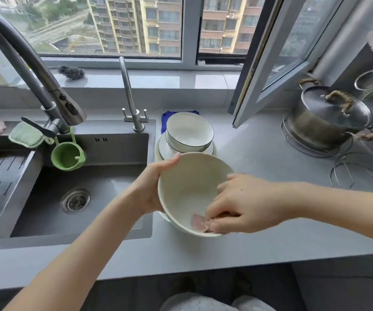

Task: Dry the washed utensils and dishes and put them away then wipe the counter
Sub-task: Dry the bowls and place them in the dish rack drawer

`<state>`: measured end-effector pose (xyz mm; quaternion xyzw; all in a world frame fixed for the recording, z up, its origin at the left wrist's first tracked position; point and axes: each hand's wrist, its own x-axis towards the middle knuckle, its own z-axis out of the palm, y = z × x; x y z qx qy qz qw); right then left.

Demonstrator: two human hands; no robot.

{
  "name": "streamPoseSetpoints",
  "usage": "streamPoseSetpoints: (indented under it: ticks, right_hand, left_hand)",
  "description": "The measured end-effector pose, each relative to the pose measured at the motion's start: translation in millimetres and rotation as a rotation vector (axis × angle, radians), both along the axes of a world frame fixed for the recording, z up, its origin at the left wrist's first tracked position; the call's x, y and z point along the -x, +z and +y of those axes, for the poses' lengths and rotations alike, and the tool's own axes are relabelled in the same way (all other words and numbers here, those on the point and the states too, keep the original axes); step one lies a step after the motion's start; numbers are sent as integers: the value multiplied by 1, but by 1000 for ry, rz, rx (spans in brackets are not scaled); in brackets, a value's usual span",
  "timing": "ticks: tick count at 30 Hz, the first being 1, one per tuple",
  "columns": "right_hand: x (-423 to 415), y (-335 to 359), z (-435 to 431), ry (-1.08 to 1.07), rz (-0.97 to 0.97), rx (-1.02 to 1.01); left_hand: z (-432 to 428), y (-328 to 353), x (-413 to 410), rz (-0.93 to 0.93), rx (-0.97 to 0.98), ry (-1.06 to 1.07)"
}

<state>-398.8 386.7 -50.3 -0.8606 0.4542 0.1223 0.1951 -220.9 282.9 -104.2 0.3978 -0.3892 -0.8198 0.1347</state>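
Observation:
A white bowl (187,187) is tilted toward me above the grey counter (270,239), just right of the sink. My left hand (151,187) grips its left rim, thumb on the edge. My right hand (246,203) reaches inside the bowl and pinches a small pinkish cloth (200,220) against the bottom. Behind the held bowl stands a stack of white bowls and plates (188,134) with dark rims. A blue cloth (165,117) lies behind that stack.
The sink (86,194) lies at left with a tall faucet (30,70), a smaller tap (131,102), a green sponge (26,136) and a green hanging cup (67,156). A lidded steel pot (329,117) sits on a wire rack at right. An open window sash (270,63) overhangs the counter.

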Motion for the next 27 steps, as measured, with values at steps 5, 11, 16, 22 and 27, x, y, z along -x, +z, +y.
streamPoseSetpoints:
  ticks: [5,11,16,22,27]
  right_hand:
    - [59,21,18,-304,-348,659]
    - [71,23,83,-1209,-1225,727]
    - [44,-15,107,-1086,-893,1072]
    - [98,32,186,-1428,-1167,967]
    - [129,55,293,-1660,-1638,502]
  left_hand:
    - [0,-2,24,149,-160,53]
    - [25,10,70,216,-269,26]
    - [81,27,133,114,-119,-328]
    - [138,41,182,-32,177,-500]
    - [234,56,209,-47,330,-674]
